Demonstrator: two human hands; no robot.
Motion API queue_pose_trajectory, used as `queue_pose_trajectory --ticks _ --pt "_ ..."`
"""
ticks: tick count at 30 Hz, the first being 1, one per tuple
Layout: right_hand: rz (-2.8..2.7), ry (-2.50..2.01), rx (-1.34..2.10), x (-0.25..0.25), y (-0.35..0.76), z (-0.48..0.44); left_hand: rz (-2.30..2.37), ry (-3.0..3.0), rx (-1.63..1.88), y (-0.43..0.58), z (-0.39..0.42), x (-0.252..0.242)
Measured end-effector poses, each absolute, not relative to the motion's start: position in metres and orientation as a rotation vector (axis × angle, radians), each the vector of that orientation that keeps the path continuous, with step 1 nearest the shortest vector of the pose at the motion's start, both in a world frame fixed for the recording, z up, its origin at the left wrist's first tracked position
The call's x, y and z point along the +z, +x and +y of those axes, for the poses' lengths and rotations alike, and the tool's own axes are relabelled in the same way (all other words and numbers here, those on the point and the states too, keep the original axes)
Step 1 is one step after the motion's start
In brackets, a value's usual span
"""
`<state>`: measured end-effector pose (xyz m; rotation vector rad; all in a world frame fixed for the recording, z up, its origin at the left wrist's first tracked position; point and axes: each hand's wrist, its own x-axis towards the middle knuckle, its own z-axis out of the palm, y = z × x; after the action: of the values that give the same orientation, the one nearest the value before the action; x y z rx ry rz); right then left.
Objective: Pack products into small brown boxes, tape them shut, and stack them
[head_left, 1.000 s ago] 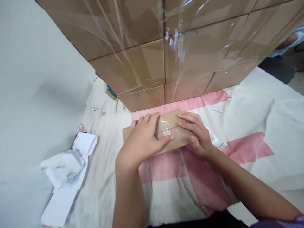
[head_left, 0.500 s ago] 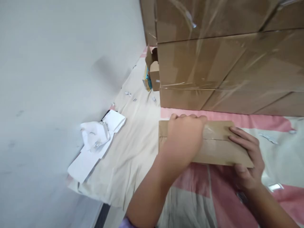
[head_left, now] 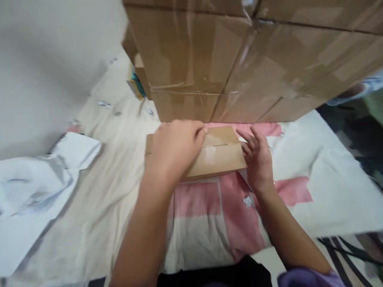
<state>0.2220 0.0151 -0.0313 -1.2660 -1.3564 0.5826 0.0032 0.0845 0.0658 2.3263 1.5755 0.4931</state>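
Observation:
A small, flat brown cardboard box point(head_left: 220, 157) lies in front of me, with a strip of clear tape along the seam on top. My left hand point(head_left: 176, 149) is closed over the left part of the box, its fingers curled toward the far edge and partly hidden by the back of the hand. At the right end, my right hand point(head_left: 259, 159) is held upright with its fingers apart; whether it touches the box I cannot tell.
A tall stack of taped cardboard boxes point(head_left: 191, 52) stands just beyond. White paper sheets point(head_left: 74, 149) lie at the left, near the wall point(head_left: 54, 52). Scraps of tape point(head_left: 103, 104) are scattered over the pink and cream cloth point(head_left: 119, 191). A small blue and yellow box point(head_left: 136, 85) sits beside the stack.
My right hand has loosened from the box's right end and its fingers have spread. My left hand stays on the box. The view has shifted right, showing more of the cloth there.

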Motion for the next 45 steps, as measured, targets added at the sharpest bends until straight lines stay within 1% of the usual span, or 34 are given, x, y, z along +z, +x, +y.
queue_pose_trajectory --ticks 4,9,11,14,18,19,22,24,30,35,38,41,43,45 --pt "-1.176 -1.408 0.68 -0.033 0.232 0.022 1.577 2.222 0.547 -0.003 0.091 0.063" --pt "-1.356 -1.43 0.69 -0.02 0.228 0.019 1.556 2.157 0.586 -0.008 0.094 0.064" --pt "-1.431 -1.451 0.566 -0.011 0.229 0.011 1.534 2.15 0.597 -0.009 0.094 0.063" --pt "-1.454 -1.54 0.287 -0.002 0.237 -0.02 1.5 2.142 0.6 -0.01 0.094 0.063" --pt "-1.546 -1.698 -0.018 -0.01 0.251 -0.089 1.433 2.137 0.599 -0.012 0.094 0.065" --pt "-1.626 -1.775 -0.026 -0.016 0.252 -0.105 1.416 2.131 0.599 -0.012 0.094 0.065" --pt "-1.794 -2.117 0.23 -0.031 0.247 -0.137 1.388 2.094 0.606 -0.012 0.094 0.065" --pt "-1.8 -2.247 0.325 -0.038 0.24 -0.141 1.377 2.08 0.618 -0.012 0.094 0.064" --pt "-1.823 -2.229 0.255 -0.045 0.234 -0.12 1.349 2.11 0.641 -0.015 0.095 0.062" --pt "-1.867 -2.225 0.337 -0.043 0.234 -0.117 1.329 2.149 0.65 -0.015 0.097 0.06" --pt "-1.783 -2.181 0.378 -0.039 0.23 -0.113 1.306 2.178 0.657 -0.015 0.098 0.059" --pt "-1.677 -2.151 0.348 -0.032 0.219 -0.107 1.284 2.21 0.674 -0.018 0.096 0.061" --pt "-1.638 -2.234 0.301 -0.028 0.212 -0.106 1.273 2.219 0.675 -0.02 0.094 0.063" --pt "-1.583 -2.416 0.289 -0.027 0.207 -0.108 1.256 2.225 0.668 -0.021 0.092 0.065"
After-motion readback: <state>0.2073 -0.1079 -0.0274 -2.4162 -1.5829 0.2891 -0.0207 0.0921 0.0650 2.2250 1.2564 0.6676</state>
